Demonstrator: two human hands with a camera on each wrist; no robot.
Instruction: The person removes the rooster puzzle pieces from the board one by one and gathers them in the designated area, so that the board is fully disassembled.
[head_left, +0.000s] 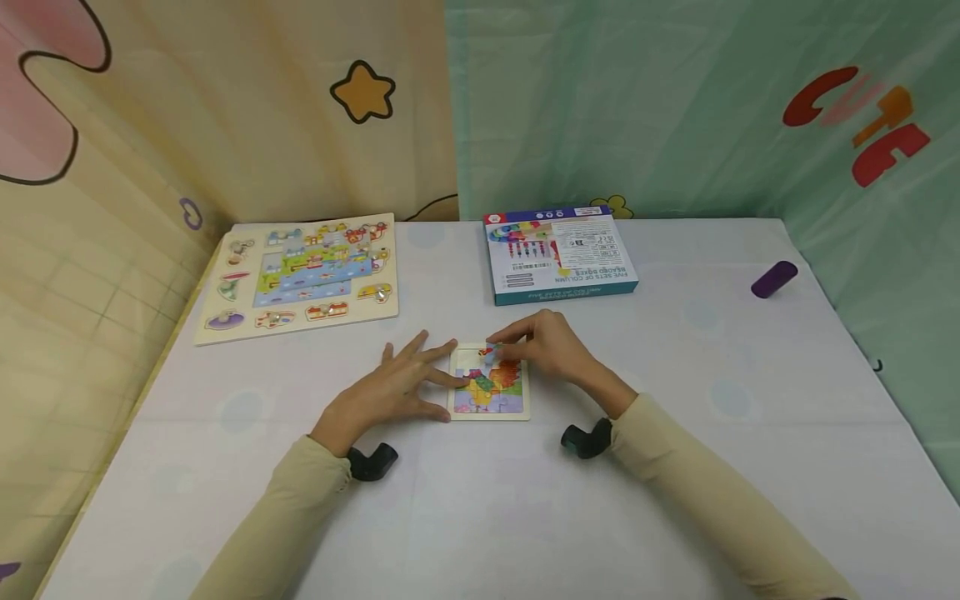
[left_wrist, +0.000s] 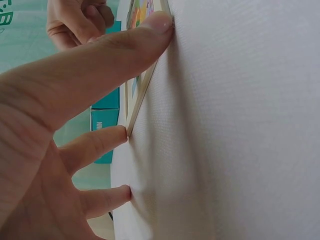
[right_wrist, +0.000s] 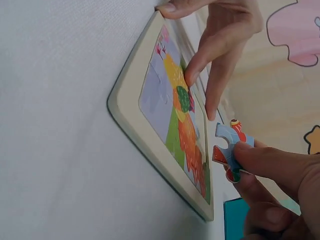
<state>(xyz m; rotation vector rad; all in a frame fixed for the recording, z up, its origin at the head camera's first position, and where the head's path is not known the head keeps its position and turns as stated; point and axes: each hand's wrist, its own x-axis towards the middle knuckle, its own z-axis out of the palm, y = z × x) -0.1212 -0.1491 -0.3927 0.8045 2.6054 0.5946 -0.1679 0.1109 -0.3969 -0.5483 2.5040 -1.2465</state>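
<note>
A small jigsaw puzzle in a pale wooden frame (head_left: 489,417) lies flat on the table, a colourful bird picture partly filled in, with bare board showing toward its far left. My left hand (head_left: 392,390) spreads its fingers along the frame's left side. In the right wrist view, the left thumb touches the frame's near corner and one finger presses on the picture. My right hand (head_left: 553,348) pinches a blue-and-red jigsaw piece (right_wrist: 229,137) between thumb and fingers, just above the frame's far edge.
A wooden knob puzzle board (head_left: 300,327) with overlapping picture sheets lies at the back left. Behind the frame is a flat beaded-game box (head_left: 566,293). At the far right lies a purple cylinder (head_left: 774,279). Curtains border the table's back and sides.
</note>
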